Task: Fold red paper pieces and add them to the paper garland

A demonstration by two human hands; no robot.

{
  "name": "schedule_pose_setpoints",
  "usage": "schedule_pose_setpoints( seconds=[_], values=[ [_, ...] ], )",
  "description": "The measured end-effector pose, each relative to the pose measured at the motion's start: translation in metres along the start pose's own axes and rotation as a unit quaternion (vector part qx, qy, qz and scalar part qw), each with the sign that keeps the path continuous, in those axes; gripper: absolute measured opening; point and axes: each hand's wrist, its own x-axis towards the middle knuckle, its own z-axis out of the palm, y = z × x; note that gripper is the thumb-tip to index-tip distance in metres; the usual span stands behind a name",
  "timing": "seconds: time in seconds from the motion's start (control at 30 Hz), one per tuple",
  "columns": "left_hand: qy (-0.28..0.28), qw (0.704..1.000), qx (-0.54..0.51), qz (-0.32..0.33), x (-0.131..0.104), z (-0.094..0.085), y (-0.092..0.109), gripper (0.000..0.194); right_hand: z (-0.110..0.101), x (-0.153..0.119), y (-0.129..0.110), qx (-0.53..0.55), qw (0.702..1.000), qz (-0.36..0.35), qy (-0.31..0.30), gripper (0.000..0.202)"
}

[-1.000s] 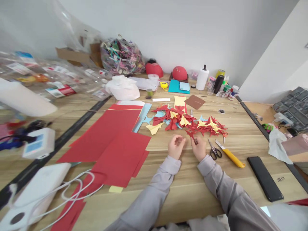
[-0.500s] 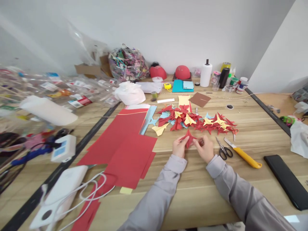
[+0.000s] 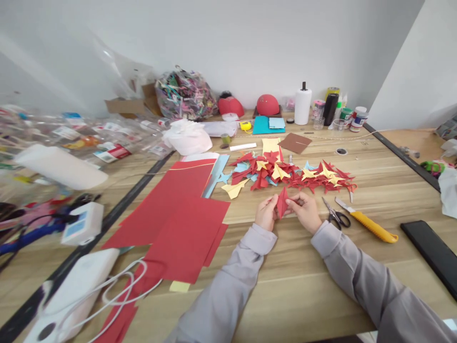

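A small red folded paper [image 3: 282, 203], narrow and pointed at the top, is held upright between both hands. My left hand [image 3: 266, 212] pinches its left edge, fingers closed. On the right edge, my right hand [image 3: 304, 210] grips it between thumb and fingers. Just beyond the hands lies a heap of folded paper pieces [image 3: 262, 178], mostly red with some yellow and light blue. Flat red sheets [image 3: 189, 238] are spread to the left of my left hand.
Black-handled scissors [image 3: 338, 218], a yellow cutter [image 3: 373, 226] and a black case [image 3: 430, 255] lie at right. A white power bank [image 3: 76, 286] with a looped cable is at front left. Brown paper [image 3: 295, 142] and a white bottle [image 3: 303, 107] are farther back.
The red folded paper has turned and now looks narrower, its side points no longer spread. My right hand has changed from raised curled fingers to a grip on its edge. The view has shifted slightly.
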Motion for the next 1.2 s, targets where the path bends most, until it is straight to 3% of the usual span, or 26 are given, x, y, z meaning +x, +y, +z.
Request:
schedule_pose_setpoints(
  seconds=[0.23, 0.43, 0.73, 1.0, 1.2],
  values=[
    [0.034, 0.999, 0.027, 0.030, 0.004, -0.003, -0.004, 0.042, 0.002, 0.002, -0.013, 0.006, 0.999, 0.025, 0.042, 0.028],
    [0.052, 0.995, 0.057, 0.063, 0.006, -0.005, -0.001, 0.039, -0.001, 0.006, -0.009, -0.022, 0.994, 0.080, 0.074, 0.035],
    [0.063, 0.994, 0.046, 0.076, 0.004, -0.002, 0.003, 0.037, -0.003, 0.005, -0.011, -0.076, 0.989, 0.060, 0.108, 0.045],
    [0.075, 0.995, 0.014, 0.071, 0.000, 0.002, 0.006, 0.039, -0.008, 0.008, -0.012, 0.051, 0.990, 0.053, 0.120, 0.046],
    [0.070, 0.995, 0.025, 0.064, -0.001, 0.001, 0.007, 0.037, -0.012, 0.010, -0.013, 0.044, 0.994, 0.071, 0.071, 0.039]
  ],
)
